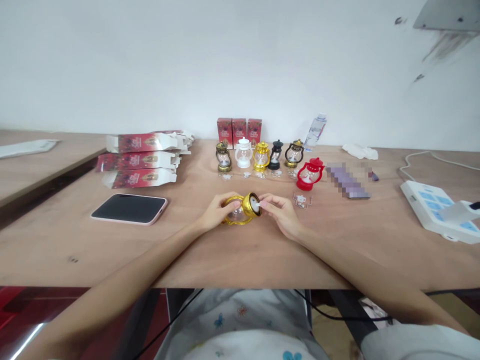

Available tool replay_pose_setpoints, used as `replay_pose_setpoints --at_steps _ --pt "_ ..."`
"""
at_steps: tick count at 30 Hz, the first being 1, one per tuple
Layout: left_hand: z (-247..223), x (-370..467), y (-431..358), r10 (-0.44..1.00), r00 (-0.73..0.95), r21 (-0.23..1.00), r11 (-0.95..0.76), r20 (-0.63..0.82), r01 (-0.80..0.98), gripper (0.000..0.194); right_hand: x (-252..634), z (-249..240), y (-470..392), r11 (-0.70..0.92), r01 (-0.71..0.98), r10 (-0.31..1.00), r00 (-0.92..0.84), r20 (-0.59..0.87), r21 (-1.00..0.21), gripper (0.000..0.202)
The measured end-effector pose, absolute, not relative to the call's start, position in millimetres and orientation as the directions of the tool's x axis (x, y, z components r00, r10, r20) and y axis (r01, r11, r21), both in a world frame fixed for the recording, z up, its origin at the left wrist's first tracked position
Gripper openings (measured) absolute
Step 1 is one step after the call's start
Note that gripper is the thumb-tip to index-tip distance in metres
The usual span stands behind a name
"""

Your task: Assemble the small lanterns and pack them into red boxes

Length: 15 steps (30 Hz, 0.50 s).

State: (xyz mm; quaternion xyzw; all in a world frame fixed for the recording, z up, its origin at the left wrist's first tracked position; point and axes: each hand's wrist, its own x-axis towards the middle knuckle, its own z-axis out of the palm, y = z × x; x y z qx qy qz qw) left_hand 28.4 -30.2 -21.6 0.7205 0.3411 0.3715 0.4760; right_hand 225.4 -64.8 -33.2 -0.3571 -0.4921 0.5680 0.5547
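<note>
My left hand [219, 212] grips a gold toy lantern [247, 206] lying on its side above the table, its base turned to the right. At the base's opening, my right hand [279, 212] pinches a small white piece [259, 204]; whether it is a tab or part of the lantern's insert I cannot tell. Behind stand several more small lanterns: a bronze one [223, 159], a white one [243, 154], a gold one [261, 157], a black one [275, 156] and a dark bronze one [294, 155]. Nearer me on the right is a red lantern [310, 175].
Flattened red boxes [138, 161] are stacked at left, with a phone [129, 209] before them. Small upright red boxes [239, 132] and a plastic bottle [315, 132] stand by the wall. Small metal bits [301, 200] lie near the lanterns. A power strip [437, 207] sits right.
</note>
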Motion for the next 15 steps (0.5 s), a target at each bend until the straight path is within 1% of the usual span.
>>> replay_pose_setpoints --at_steps 5,8,13,15 --pt "-21.9 27.5 -30.3 0.827 0.518 0.939 -0.323 0.217 0.122 0.045 225.5 -31.1 -66.5 0.186 -0.184 0.974 -0.094 0.205 -0.965 0.025" --pt "-22.3 26.7 -30.5 0.820 0.529 0.934 -0.334 0.221 0.128 0.045 226.0 -31.5 -67.2 0.197 -0.155 0.970 -0.115 0.216 -0.968 0.027" --pt "-22.0 27.8 -34.5 0.809 0.543 0.922 -0.358 0.226 0.149 0.042 225.0 -35.2 -64.1 0.161 -0.197 0.972 -0.139 0.190 -0.967 0.038" --pt "-21.9 29.8 -35.6 0.831 0.501 0.921 -0.359 0.243 0.150 0.042 226.4 -36.3 -59.6 0.154 -0.222 0.975 -0.123 0.184 -0.963 0.042"
